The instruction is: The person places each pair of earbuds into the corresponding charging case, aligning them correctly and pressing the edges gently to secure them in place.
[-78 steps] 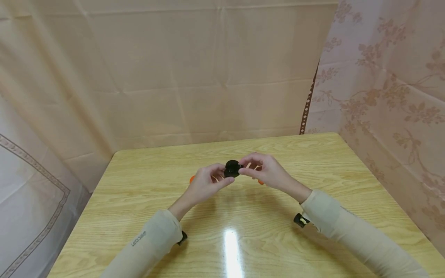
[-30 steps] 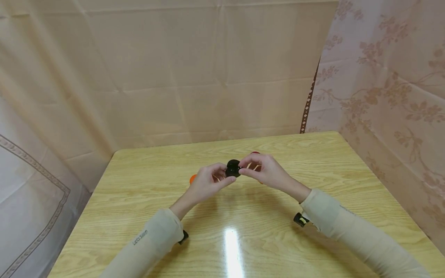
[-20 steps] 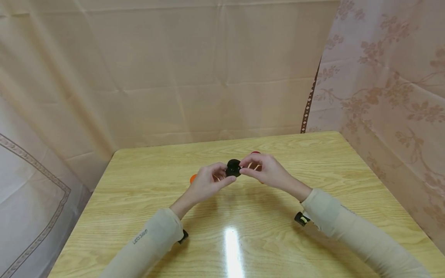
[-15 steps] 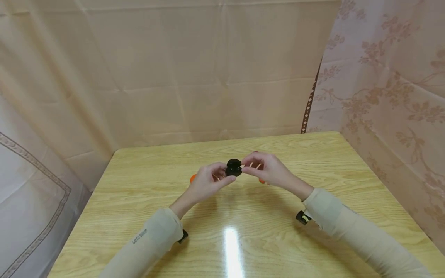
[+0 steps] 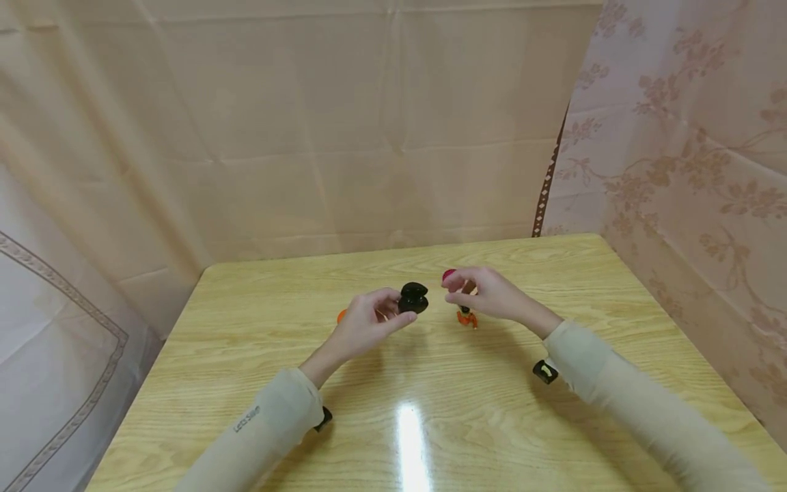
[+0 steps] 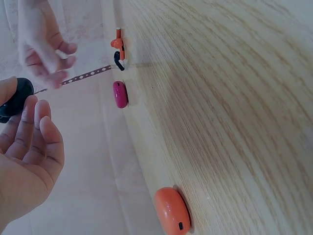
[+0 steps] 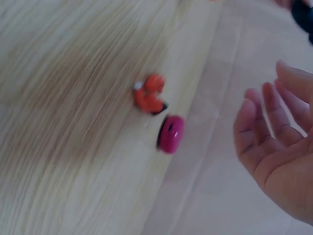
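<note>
My left hand (image 5: pixel 367 324) holds a rounded black earbud charging case (image 5: pixel 413 298) above the table, pinched between thumb and fingers, its lid raised. Whatever lies inside the case is too dark to make out. Just right of it hovers my right hand (image 5: pixel 492 294), apart from the case, with loosely bent fingers and nothing visible in them. Below that hand, orange earbuds (image 7: pixel 149 98) lie on the table beside a small black piece (image 6: pixel 119 60). A magenta case (image 7: pixel 171 134) sits close by them, partly behind the right fingers in the head view.
An orange case (image 6: pixel 172 211) with a charging port lies on the wooden table (image 5: pixel 246 383), mostly behind the left hand in the head view. Cloth curtains (image 5: pixel 369 137) hang behind the table and along its sides.
My right hand has left the black case's edge and moved right, uncovering the orange earbuds and more of the magenta case. The left hand keeps the case nearly still.
</note>
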`<state>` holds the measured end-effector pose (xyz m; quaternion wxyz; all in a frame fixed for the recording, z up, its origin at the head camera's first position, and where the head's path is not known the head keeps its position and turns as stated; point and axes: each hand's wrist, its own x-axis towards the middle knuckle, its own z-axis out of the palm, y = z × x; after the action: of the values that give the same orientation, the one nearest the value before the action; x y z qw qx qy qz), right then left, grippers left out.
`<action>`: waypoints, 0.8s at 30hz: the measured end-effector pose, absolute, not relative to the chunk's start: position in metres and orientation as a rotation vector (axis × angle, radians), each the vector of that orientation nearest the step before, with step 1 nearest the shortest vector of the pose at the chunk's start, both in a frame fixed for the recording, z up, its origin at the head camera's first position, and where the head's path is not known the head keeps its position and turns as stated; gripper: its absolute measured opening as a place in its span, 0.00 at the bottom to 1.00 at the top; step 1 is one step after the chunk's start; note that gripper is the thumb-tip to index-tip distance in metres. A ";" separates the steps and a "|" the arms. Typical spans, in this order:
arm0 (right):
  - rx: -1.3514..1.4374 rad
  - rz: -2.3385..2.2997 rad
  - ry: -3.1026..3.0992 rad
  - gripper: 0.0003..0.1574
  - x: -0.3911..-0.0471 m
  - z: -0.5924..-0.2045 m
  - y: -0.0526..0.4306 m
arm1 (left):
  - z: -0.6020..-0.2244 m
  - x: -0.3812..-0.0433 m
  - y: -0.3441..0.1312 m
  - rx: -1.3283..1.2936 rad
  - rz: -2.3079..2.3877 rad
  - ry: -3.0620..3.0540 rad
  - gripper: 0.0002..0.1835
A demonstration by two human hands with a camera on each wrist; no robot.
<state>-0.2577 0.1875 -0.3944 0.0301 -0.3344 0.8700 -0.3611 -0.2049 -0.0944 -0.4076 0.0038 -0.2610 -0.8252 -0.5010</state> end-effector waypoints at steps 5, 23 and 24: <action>-0.927 -0.941 2.720 0.16 -0.265 -0.400 0.195 | -0.407 -0.204 -0.095 -0.822 -1.578 -2.580 0.14; -0.894 -0.611 2.723 0.14 -0.281 -0.420 0.206 | -0.411 -0.204 -0.093 -0.820 -1.541 -2.609 0.15; -0.885 -0.590 2.724 0.14 -0.282 -0.421 0.206 | -0.411 -0.204 -0.093 -0.821 -1.541 -2.611 0.15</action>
<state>-0.2816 0.2060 -0.4213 0.1085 -0.3009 0.9260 -0.2006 -0.2040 -0.0930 -0.4110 0.0003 -0.2613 -0.8313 -0.4906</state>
